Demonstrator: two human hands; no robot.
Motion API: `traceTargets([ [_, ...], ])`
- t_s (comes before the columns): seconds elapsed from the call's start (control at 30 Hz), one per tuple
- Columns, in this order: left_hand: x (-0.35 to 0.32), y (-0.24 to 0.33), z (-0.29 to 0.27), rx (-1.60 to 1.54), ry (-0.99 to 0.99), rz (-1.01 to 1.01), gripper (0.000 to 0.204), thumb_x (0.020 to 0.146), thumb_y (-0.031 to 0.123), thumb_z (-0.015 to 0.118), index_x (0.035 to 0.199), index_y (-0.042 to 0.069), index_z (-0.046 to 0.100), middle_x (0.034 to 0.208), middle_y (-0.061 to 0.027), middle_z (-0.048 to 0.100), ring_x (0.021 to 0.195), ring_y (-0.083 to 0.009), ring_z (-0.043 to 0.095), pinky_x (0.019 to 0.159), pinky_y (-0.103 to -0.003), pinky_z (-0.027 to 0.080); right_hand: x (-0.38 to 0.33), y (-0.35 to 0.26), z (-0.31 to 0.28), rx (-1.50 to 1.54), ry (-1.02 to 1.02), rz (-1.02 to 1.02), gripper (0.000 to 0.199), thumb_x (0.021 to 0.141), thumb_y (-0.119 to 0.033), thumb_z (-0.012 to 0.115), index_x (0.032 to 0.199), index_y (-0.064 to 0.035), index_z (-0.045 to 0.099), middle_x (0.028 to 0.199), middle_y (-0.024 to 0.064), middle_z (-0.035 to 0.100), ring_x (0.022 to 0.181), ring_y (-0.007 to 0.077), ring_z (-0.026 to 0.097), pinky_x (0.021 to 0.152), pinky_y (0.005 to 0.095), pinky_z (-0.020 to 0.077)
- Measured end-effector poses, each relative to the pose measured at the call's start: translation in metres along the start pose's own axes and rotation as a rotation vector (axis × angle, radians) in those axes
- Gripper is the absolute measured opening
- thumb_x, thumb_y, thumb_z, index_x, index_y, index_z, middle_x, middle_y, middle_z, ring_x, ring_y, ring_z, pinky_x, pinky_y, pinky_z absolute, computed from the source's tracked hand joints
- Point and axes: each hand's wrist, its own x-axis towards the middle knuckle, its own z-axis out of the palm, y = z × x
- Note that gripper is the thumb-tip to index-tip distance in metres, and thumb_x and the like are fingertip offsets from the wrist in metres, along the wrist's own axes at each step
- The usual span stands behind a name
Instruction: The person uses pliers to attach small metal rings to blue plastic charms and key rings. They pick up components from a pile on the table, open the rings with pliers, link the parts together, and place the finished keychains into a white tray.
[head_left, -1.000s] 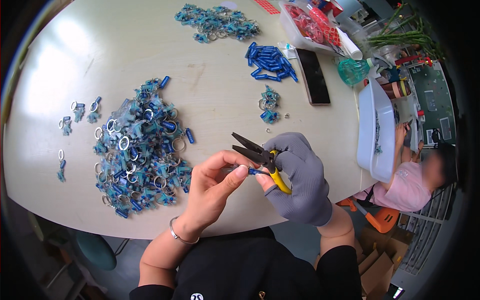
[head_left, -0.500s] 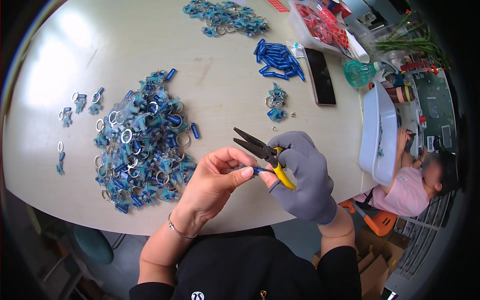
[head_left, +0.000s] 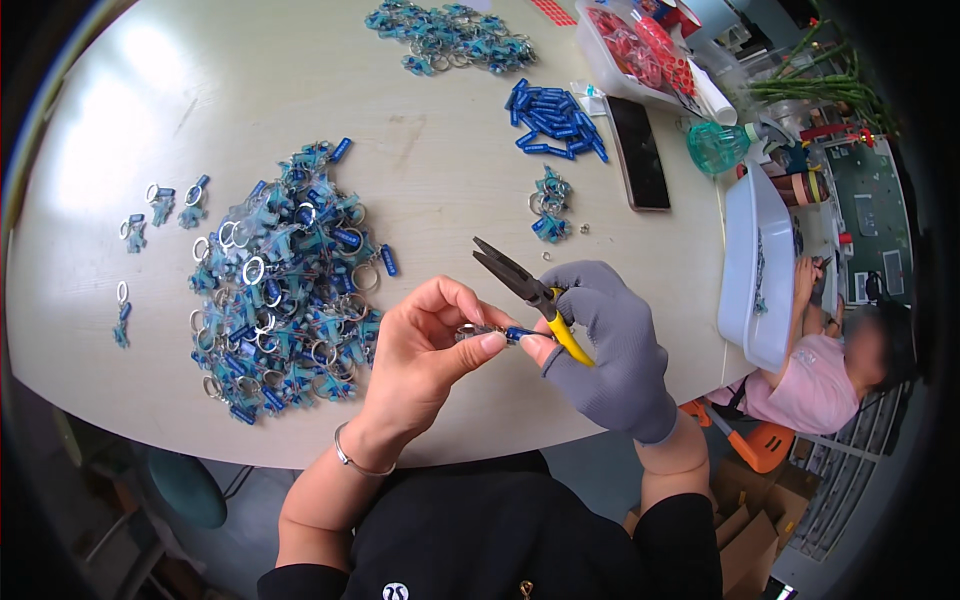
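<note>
Between my bare left hand (head_left: 415, 345) and my gloved right hand (head_left: 610, 350) is a keychain (head_left: 497, 332) with a metal ring and a small blue tag. My left thumb and fingers pinch its ring end. The bare right thumb tip touches the blue tag end. My right hand, in a grey glove, also grips long-nose pliers (head_left: 535, 295) with black jaws and yellow handles; the jaws point up and left, parted, with nothing between them. Left of my hands lies a big heap of blue keychains (head_left: 285, 290) with metal rings.
Several single keychains (head_left: 161, 203) lie at the left. Blue tags (head_left: 557, 120), a phone (head_left: 638, 155) and a small keychain cluster (head_left: 550, 205) are beyond my right hand. Another keychain pile (head_left: 450, 38) sits farther back. A white bin (head_left: 745, 265) stands right, near a seated person (head_left: 815, 380).
The keychain's ring shows more clearly beside my left fingers. My right hand and the pliers have shifted slightly; the jaws sit a little higher. Both hands keep their grip.
</note>
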Motion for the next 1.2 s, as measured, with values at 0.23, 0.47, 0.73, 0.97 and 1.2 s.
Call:
traceTargets([
  [0.23,0.002,0.002,0.007,0.017,0.077,-0.039,0.022,0.082,-0.001,0.07,0.092,0.006,0.052,0.094,-0.012,0.067,0.092,-0.0161,0.063,0.084,-0.029,0.048,-0.009,0.006,0.015,0.006,0.041,-0.009,0.015,0.069,-0.003,0.072,0.079,0.0013,0.062,0.089,0.0154,0.06,0.08,0.0289,0.057,0.069,0.0367,0.0452],
  [0.47,0.003,-0.003,-0.001,-0.138,0.032,-0.055,0.017,0.087,-0.004,0.063,0.098,0.004,0.053,0.099,-0.0133,0.068,0.091,-0.0142,0.063,0.084,-0.026,0.049,-0.008,0.014,0.016,-0.022,0.021,0.057,0.016,0.069,-0.006,0.075,0.077,0.0004,0.062,0.092,0.0146,0.061,0.083,0.0286,0.057,0.07,0.0377,0.0453],
  [0.73,0.004,-0.007,-0.007,-0.104,0.178,-0.08,0.016,0.086,-0.002,0.064,0.097,0.006,0.054,0.1,-0.0126,0.067,0.092,-0.0126,0.063,0.084,-0.025,0.049,-0.013,0.007,-0.018,-0.586,-0.014,-0.282,0.031,0.063,-0.019,0.081,0.081,-0.0044,0.06,0.096,0.0107,0.057,0.091,0.0302,0.053,0.077,0.0414,0.0435],
  [0.97,0.005,-0.007,-0.006,-0.13,0.189,-0.114,0.016,0.086,-0.002,0.064,0.098,0.005,0.056,0.098,-0.0127,0.068,0.092,-0.0132,0.064,0.083,-0.024,0.049,-0.021,0.012,-0.027,-0.843,-0.095,-0.475,0.031,0.065,-0.017,0.08,0.083,-0.0036,0.059,0.101,0.0107,0.058,0.091,0.0307,0.055,0.078,0.0439,0.0443],
  [1.2,0.006,-0.006,-0.007,-0.117,0.187,-0.107,0.016,0.086,-0.002,0.065,0.098,0.005,0.056,0.096,-0.0127,0.069,0.093,-0.013,0.064,0.083,-0.024,0.048,-0.014,0.013,-0.026,-0.91,-0.123,-0.568,0.031,0.062,-0.014,0.079,0.083,-0.0008,0.059,0.099,0.013,0.058,0.089,0.03,0.056,0.076,0.0441,0.0463],
])
